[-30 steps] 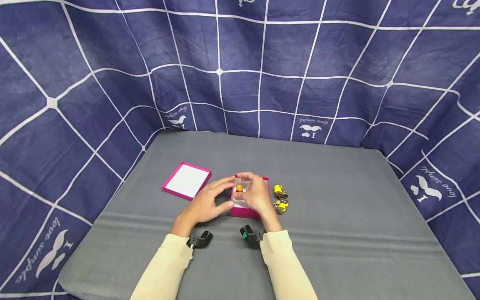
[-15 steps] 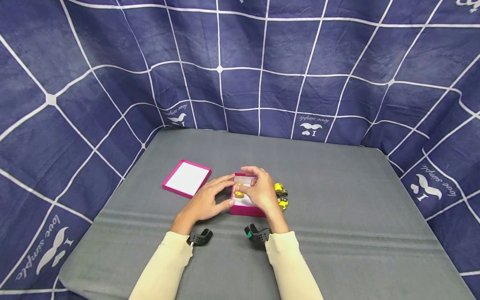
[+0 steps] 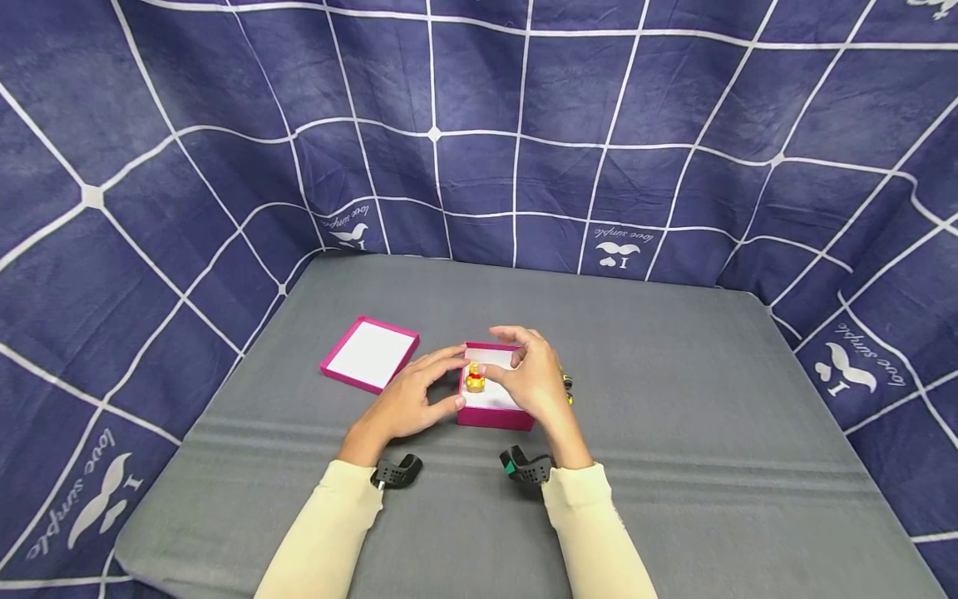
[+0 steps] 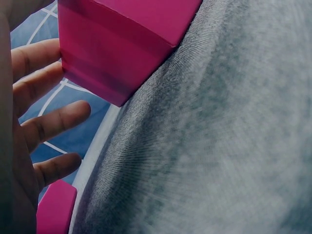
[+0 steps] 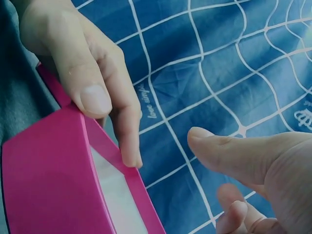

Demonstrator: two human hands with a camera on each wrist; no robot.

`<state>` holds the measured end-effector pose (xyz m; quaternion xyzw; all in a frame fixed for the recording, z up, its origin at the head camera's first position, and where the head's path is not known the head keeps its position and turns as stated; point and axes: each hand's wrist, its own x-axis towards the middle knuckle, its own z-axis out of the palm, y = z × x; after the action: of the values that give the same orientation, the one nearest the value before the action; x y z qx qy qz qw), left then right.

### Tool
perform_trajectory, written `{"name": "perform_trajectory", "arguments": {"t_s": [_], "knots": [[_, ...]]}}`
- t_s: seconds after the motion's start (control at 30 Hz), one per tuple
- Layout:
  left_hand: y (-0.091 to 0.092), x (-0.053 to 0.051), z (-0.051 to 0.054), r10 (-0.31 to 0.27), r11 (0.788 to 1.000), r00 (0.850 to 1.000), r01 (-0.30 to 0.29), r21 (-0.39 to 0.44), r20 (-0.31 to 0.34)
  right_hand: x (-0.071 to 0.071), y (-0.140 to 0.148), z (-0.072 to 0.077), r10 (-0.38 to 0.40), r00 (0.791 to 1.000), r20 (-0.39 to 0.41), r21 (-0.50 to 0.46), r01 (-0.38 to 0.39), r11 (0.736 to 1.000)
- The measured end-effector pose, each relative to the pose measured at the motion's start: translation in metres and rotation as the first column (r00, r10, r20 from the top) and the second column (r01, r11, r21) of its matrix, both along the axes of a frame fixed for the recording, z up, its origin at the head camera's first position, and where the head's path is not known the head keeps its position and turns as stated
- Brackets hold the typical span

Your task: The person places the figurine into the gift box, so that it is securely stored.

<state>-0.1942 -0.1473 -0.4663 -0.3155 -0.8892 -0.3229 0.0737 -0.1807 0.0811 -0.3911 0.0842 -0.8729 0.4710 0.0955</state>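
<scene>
An open pink box (image 3: pixel 496 418) with a white inside stands on the grey surface. Inside, by its left wall, is a small yellow-and-red figure (image 3: pixel 475 383). My left hand (image 3: pixel 407 401) holds the box's left side, thumb at the near corner and fingertips farther back; in the right wrist view its thumb (image 5: pixel 92 97) lies on the corner. Above the box's right part is my right hand (image 3: pixel 537 378), holding nothing; its thumb tip is close to the figure, contact unclear. The right wrist view shows a gap between right thumb (image 5: pixel 234 153) and fingers.
A pink lid (image 3: pixel 370 356) with a white inside lies left of the box. Yellow-and-black figures (image 3: pixel 567 383) are beyond the right hand, mostly hidden by it. A blue curtain (image 3: pixel 561 100) with white lines hangs behind the surface.
My right hand has moved right and thumb and fingers are off the figure, which now shows more fully in the box. My left hand has stayed at the box's side.
</scene>
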Motion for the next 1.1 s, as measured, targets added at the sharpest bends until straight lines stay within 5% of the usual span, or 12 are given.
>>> {"name": "perform_trajectory", "arguments": {"t_s": [1.1], "knots": [[-0.001, -0.001, -0.001, 0.002, 1.0, 1.0, -0.002, -0.018, 0.007, 0.003, 0.041, 0.0, -0.135, 0.989, -0.059, -0.032, 0.133, 0.991]]}}
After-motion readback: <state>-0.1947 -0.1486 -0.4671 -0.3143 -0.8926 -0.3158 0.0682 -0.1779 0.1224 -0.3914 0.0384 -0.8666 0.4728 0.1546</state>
